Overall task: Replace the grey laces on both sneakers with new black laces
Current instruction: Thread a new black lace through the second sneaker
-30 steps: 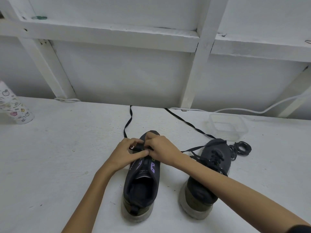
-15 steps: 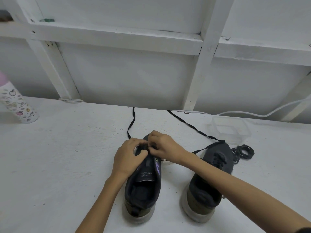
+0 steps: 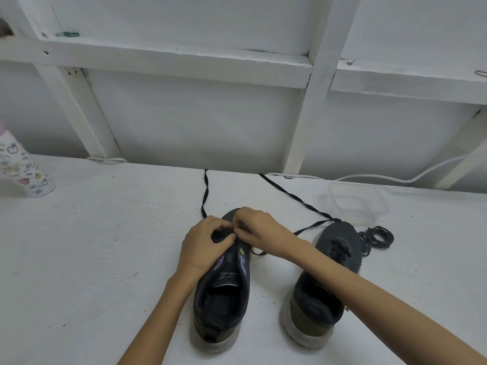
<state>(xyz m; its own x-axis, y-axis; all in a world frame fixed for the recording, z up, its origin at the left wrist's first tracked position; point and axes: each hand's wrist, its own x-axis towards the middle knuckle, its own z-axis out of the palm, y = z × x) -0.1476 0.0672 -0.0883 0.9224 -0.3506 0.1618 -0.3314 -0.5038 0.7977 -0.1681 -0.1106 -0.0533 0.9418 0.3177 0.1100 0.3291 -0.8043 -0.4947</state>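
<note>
- Black lace trails in two long strands from the toe end of the left sneaker to the back of the worktop. Threading looks barely begun, and the upper eyelets show no lace.
- The right sneaker beside it carries dark lacing up its front, so it seems done. A dark coil lies just by its toe; I cannot tell which laces these are.
- The left hand curls round the left sneaker's forefoot, thumb pressing at the lowest eyelets.
- The right hand has its fingertips drawn narrow, pinching the lace at the same spot — the exact eyelet is hidden.
</note>
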